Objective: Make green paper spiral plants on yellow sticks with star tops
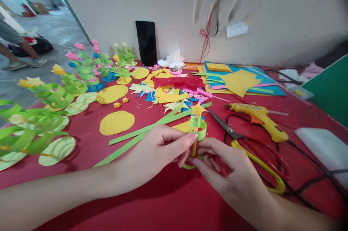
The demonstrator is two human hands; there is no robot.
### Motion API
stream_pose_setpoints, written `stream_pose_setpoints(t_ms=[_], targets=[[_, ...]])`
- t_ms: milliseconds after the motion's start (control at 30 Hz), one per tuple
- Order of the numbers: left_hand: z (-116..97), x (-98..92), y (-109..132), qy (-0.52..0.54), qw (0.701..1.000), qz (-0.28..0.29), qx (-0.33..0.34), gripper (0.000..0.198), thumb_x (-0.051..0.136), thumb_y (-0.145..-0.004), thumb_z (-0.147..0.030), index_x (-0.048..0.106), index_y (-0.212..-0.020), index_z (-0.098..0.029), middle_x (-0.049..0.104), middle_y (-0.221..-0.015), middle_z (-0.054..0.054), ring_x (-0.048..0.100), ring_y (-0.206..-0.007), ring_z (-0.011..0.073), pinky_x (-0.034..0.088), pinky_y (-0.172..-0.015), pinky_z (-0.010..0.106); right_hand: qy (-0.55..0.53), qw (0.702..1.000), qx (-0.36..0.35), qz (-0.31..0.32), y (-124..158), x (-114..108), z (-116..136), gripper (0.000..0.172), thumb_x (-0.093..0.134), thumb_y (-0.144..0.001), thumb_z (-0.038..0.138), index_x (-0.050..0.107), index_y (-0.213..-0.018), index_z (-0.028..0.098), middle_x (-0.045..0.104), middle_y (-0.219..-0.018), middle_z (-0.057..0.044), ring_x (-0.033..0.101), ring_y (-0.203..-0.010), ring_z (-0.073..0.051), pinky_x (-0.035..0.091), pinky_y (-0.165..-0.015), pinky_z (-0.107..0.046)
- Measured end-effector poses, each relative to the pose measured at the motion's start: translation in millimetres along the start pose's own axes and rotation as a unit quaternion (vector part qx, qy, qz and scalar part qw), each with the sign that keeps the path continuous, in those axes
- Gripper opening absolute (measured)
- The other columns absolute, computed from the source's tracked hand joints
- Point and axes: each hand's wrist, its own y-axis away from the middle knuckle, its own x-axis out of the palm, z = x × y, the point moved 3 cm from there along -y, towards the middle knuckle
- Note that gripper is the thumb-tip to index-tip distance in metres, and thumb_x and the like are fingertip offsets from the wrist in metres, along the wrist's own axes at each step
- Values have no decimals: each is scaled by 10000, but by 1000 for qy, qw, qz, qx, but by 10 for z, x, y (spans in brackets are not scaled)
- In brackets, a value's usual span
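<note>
Between my two hands stands a small paper tree, with a yellow star [197, 110] on top of a thin yellow stem and a green paper strip [201, 134] curling around it. My left hand [170, 144] pinches the strip and stem from the left, thumb on top. Lower down, my right hand [221, 162] closes its fingers around the stem and the strip's lower curl. Parts of the strip are hidden behind my fingers. Loose green strips [141, 132] lie beside my left hand. Scissors [239, 137] with red and yellow handles rest close to my right hand.
A yellow glue gun [258, 117] with its cord lies at right, near a white block [320, 147]. Finished paper trees [54, 93] line the left side. Yellow paper discs [116, 122], paper scraps [174, 89], coloured sheets [274, 89] and a black phone [146, 42] sit farther back.
</note>
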Motion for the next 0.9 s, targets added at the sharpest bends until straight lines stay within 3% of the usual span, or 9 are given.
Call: stream_pose_setpoints(t_ms=[200, 400, 767, 900], targets=[[4, 19, -11, 14, 1000, 7, -1, 447, 391, -887, -313, 449, -478, -143, 384, -456, -68, 301, -411, 38, 251, -419, 179, -18, 1000, 5, 2, -17, 14, -11, 149, 499, -798, 158, 581, -900, 229, 621, -726, 26, 578, -631, -98, 461, -560, -189], [3, 47, 6, 5, 1000, 15, -19, 444, 393, -886, -330, 442, -486, -143, 435, -499, -51, 430, -535, 55, 330, -542, 153, -26, 1000, 11, -7, -25, 0, -13, 138, 503, -773, 141, 569, -858, 227, 612, -709, 29, 581, -644, -105, 494, -612, -198], [6, 57, 14, 7, 1000, -1, -18, 454, 379, -883, -346, 434, -478, -150, 441, -497, -43, 425, -512, 67, 337, -527, 173, 5, 1000, 20, -8, -8, 2, -24, 85, 486, -775, 157, 553, -799, 203, 573, -654, 8, 563, -609, -110, 483, -577, -196], [-25, 48, 7, 13, 1000, -11, -10, 449, 386, -880, -317, 433, -467, -148, 395, -459, -57, 337, -431, 50, 274, -438, 183, 12, 1000, 13, -8, -17, 7, -22, 94, 486, -771, 150, 554, -801, 207, 566, -648, 15, 546, -587, -101, 460, -552, -189]])
